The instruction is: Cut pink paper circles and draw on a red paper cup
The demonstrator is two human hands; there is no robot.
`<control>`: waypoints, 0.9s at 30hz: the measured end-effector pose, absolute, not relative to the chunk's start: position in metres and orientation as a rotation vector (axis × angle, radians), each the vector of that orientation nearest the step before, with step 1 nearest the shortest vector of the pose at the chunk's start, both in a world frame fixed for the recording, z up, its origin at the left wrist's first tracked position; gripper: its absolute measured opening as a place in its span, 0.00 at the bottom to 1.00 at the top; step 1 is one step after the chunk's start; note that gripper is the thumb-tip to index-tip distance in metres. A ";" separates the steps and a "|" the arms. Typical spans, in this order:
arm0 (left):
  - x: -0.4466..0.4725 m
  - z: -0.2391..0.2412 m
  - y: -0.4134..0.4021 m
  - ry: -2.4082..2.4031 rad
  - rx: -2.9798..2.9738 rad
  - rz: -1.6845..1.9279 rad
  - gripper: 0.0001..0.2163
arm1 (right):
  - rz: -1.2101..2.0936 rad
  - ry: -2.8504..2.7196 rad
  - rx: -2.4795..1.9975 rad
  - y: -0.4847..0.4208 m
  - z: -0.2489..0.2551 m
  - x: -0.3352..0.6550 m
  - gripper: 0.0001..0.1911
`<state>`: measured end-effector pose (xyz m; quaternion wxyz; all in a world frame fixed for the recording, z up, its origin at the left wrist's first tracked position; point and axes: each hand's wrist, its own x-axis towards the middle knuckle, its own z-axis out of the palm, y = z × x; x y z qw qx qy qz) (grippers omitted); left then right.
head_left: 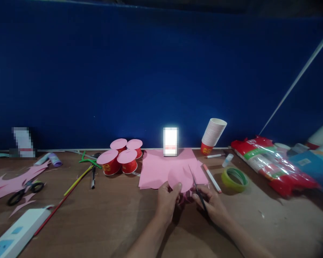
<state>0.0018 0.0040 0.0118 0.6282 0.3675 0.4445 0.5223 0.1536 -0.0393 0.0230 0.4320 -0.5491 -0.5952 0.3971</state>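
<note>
Pinched between the thumb and fingers of my left hand [168,200] is a round piece of pink paper [179,179]. My right hand [211,204] is closed round the dark handles of a pair of scissors [200,197]. The scissor blades point up and away, right beside the right edge of the round piece. Behind both hands lies a stack of pink paper sheets [156,166]. A few pink scraps [187,197] show between my hands, partly hidden.
Left of the stack stand several red paper cups [110,166] topped with pink discs. A tilted stack of cups [214,132], a marker [212,178], a tape roll [234,179] and a red plastic package [274,161] are right. A power strip [21,229] and other scissors [24,191] lie left.
</note>
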 end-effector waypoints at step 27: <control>0.001 0.011 0.003 0.987 0.802 1.232 0.18 | 0.884 -1.502 -1.427 -0.040 0.025 0.154 0.18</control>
